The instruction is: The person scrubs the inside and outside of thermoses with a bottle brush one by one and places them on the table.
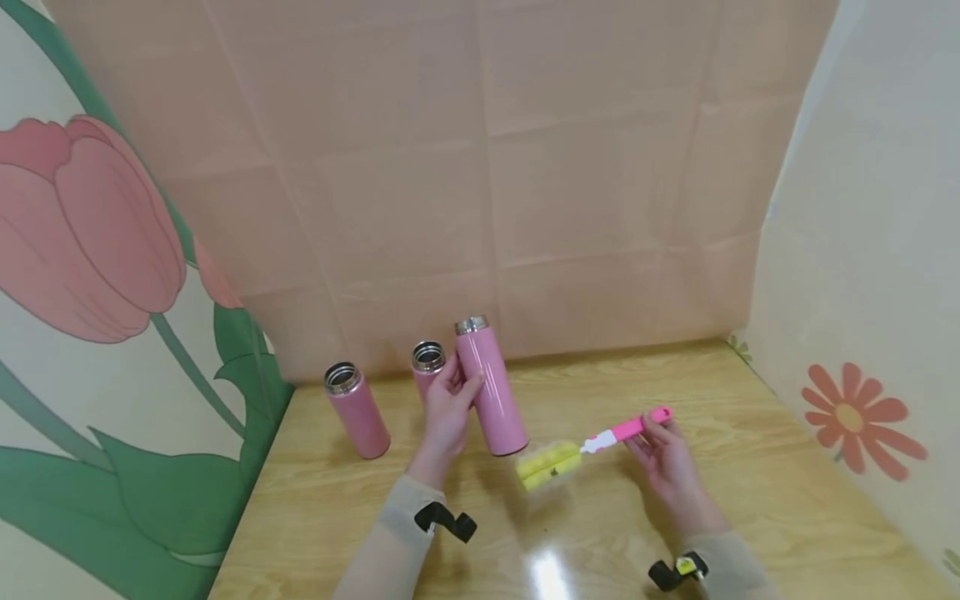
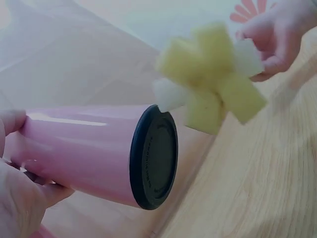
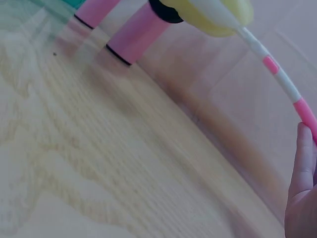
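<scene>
My left hand grips a pink vacuum flask with a bare steel mouth, lifted off the table and slightly tilted. Its black base faces the left wrist camera. A sponge bottle brush, with a yellow and white head and a pink and white handle, hangs to the right of the flask's lower end. The right hand pinches that brush near the end of its handle. Brush head and flask appear apart. Two more pink flasks stand behind and left: one uncovered, another partly hidden by my left hand.
A wood-grain table lies beneath everything. A pinkish-brown sheet hangs along its back edge. Painted walls flank it, with a tulip at left and a red flower at right.
</scene>
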{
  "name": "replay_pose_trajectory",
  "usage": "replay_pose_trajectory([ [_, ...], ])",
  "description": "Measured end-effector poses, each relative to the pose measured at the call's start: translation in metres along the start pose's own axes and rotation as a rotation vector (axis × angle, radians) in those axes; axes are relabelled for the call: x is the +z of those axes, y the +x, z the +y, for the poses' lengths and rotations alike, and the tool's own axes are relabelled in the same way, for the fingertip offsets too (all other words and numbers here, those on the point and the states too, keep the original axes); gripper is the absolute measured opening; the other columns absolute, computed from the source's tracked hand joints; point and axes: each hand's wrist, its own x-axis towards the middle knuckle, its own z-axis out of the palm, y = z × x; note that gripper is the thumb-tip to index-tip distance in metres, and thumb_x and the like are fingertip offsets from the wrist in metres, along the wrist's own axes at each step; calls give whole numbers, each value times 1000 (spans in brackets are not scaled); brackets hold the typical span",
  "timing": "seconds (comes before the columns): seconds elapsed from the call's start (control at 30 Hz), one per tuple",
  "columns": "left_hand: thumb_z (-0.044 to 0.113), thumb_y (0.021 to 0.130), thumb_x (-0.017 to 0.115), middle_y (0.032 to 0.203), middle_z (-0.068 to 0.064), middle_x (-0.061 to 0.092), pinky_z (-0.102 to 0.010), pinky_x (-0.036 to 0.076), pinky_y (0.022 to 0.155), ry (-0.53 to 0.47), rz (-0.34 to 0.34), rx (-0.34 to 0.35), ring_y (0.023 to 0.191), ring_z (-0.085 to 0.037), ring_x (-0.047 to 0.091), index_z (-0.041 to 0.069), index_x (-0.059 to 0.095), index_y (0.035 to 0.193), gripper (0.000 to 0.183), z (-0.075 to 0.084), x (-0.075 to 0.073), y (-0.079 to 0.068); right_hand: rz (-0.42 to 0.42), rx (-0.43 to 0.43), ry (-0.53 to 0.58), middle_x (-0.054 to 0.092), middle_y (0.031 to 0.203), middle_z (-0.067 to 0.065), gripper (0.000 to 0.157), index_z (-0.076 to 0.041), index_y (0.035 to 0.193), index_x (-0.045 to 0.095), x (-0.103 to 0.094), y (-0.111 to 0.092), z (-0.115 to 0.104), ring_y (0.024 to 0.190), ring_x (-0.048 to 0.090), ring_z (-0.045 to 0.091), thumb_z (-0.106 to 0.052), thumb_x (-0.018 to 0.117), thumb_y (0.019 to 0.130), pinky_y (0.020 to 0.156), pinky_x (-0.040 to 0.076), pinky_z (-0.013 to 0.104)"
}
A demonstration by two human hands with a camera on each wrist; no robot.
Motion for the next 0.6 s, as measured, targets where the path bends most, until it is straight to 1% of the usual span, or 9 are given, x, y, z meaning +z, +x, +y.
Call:
replay_pose_trajectory([
  [0.13,-5,100,69,159,-16,53,-38,56,105,-17,14,11,139,-31,57,6,39,165,73,0,6,3,3,-18,-114,66,94,1,15,-16,108,54,-2,1,1,90,74,17,-3,48,113,91,63,33],
  [0.27,-4,99,70,156,-19,55,-38,57,103,-18,21,11,137,-31,59,4,39,164,73,1,13,3,11,-36,-203,64,97,0,15,-15,108,53,2,0,4,92,75,17,-2,48,113,92,62,34],
  [0.33,-4,99,71,157,-19,54,-38,57,104,-9,21,9,137,-31,58,3,37,164,74,1,16,2,15,-39,-207,64,97,0,13,-15,108,53,5,-2,5,94,75,17,-3,50,113,93,62,34],
  [0.43,-3,99,71,158,-20,53,-39,55,106,5,25,12,139,-32,56,2,36,165,75,0,18,1,7,-44,-184,64,97,1,10,-15,108,53,9,-5,6,94,74,17,-5,51,112,94,62,34],
  [0.53,-4,100,70,159,-22,51,-40,54,107,5,32,13,140,-33,56,1,34,165,74,-3,18,0,1,-44,-156,64,95,1,10,-16,107,53,12,-7,5,91,73,18,-7,52,112,93,62,34],
  [0.6,-4,100,69,159,-22,51,-40,55,107,-8,39,7,140,-33,56,0,33,165,74,-4,17,0,6,-45,-156,65,95,0,10,-17,108,52,14,-8,5,90,73,18,-7,52,112,93,62,34],
])
